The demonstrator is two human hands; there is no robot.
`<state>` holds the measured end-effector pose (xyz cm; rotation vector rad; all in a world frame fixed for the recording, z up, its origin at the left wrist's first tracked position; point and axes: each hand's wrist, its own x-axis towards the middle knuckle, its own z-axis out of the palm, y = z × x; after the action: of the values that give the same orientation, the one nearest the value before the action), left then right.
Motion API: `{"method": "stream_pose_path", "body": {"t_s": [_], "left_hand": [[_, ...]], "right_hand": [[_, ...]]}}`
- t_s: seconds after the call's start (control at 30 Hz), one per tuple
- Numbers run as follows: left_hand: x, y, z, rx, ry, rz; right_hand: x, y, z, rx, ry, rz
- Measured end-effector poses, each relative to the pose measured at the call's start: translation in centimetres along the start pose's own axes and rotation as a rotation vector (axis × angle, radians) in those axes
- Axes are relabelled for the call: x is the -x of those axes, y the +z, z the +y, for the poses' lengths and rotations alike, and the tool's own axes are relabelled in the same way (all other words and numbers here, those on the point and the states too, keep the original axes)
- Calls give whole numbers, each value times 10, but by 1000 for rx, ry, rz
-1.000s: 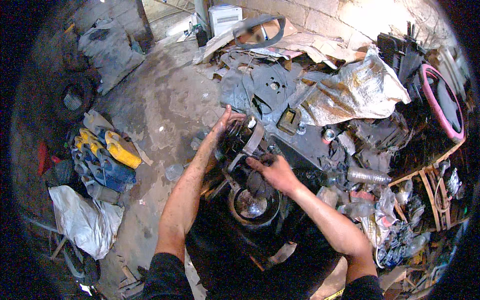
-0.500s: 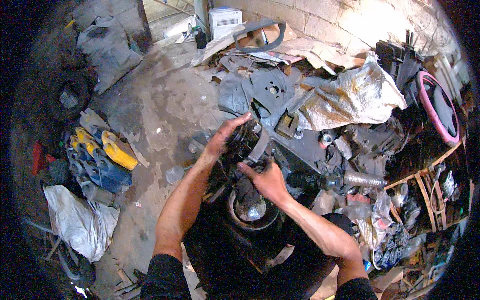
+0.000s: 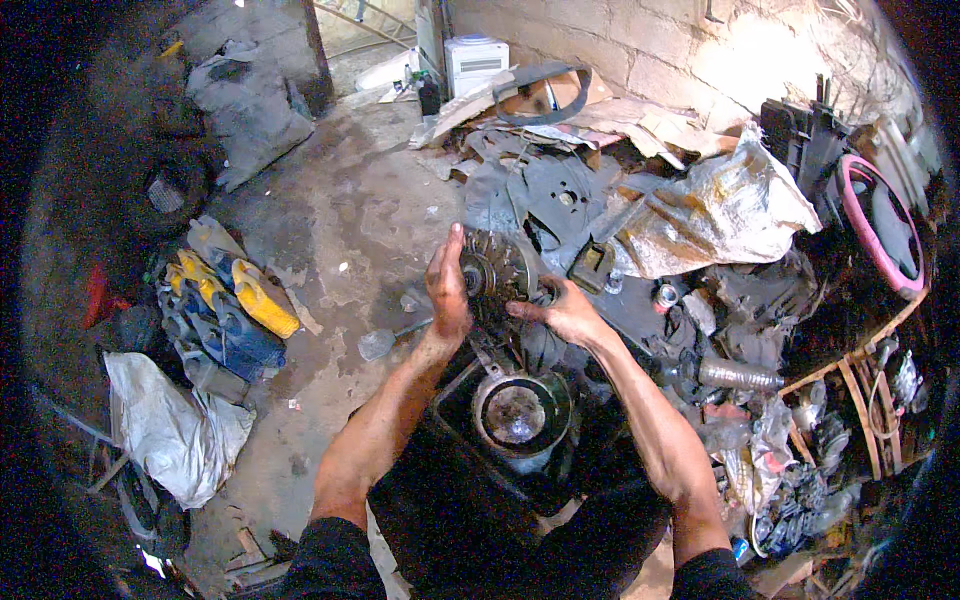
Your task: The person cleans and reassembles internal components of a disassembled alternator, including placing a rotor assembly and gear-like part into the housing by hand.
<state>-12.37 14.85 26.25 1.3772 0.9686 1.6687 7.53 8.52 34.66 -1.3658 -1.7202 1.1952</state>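
Observation:
Between my hands is a greasy, dark round machine part (image 3: 508, 262) with slotted metal housing and a ringed, pulley-like face at its left; it resembles an alternator. My left hand (image 3: 449, 285) lies along that face, fingers straight and pointing up. From the lower right, my right hand (image 3: 568, 314) grips the housing, thumb across its near side; the fingertips are partly hidden. Closer to me sits a round metal ring (image 3: 562, 412) with a dull, stained disc inside, on a dark base in front of my lap. A narrow metal bar (image 3: 488, 355) runs between ring and part.
Beyond the part lie a dark plastic sheet piece (image 3: 548, 190), a crumpled silvery sack (image 3: 690, 225) and a can (image 3: 665, 296). Scrap and plastic bottles (image 3: 740, 374) crowd the right. Blue-yellow plastic pieces (image 3: 265, 298) and a white sack (image 3: 165, 430) rest on the left floor.
My view has shifted slightly, so the surroundings sit farther right. The part has turned, showing its ringed face. My left hand has straightened along it, and the metal ring is less covered.

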Motion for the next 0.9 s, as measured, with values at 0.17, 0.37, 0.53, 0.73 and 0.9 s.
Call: {"method": "stream_pose_path", "body": {"t_s": [0.17, 0.37, 0.53, 0.73, 0.9], "left_hand": [[8, -4, 3, -39, 59, 128], [10, -6, -2, -129, 3, 52], [4, -12, 7, -805, 714, -111], [4, -17, 43, -422, 118, -176], [3, -11, 54, -660, 140, -220]], "right_hand": [[-14, 8, 13, 33, 34, -71], [-7, 9, 3, 1, 98, -129], [-11, 7, 17, 62, 93, -47], [0, -15, -18, 214, 367, -167], [10, -62, 5, -310, 239, 131]]}}
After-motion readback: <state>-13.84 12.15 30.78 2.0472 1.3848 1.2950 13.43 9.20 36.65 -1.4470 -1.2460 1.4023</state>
